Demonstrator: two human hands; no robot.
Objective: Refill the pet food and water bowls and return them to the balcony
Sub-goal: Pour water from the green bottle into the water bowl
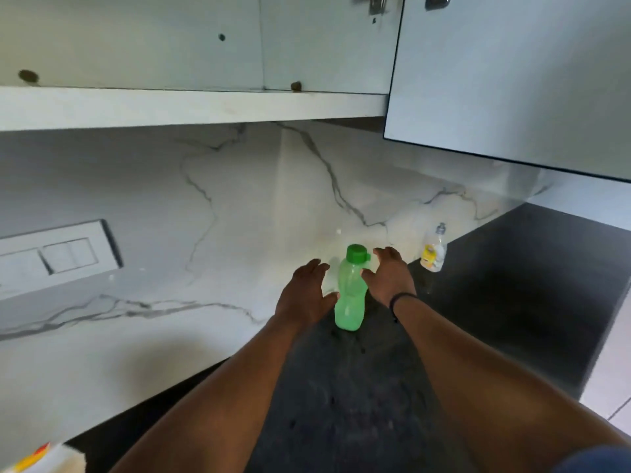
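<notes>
A translucent green water bottle [350, 295] with a darker green cap stands upright on the dark countertop [512, 285], close to the marble wall. My left hand [305, 295] is just left of the bottle, fingers spread, thumb near or touching its side. My right hand [389, 276] is just right of it, fingers apart, reaching past the cap; a dark band sits on that wrist. Neither hand is closed around the bottle. No pet bowls are in view.
A small clear bottle with a yellow label [433, 250] stands in the counter corner to the right. An open cabinet door [512, 80] hangs overhead at right, a shelf edge [187, 105] above. A switch plate [58, 256] is on the left wall. A white-and-orange package [41, 459] sits bottom left.
</notes>
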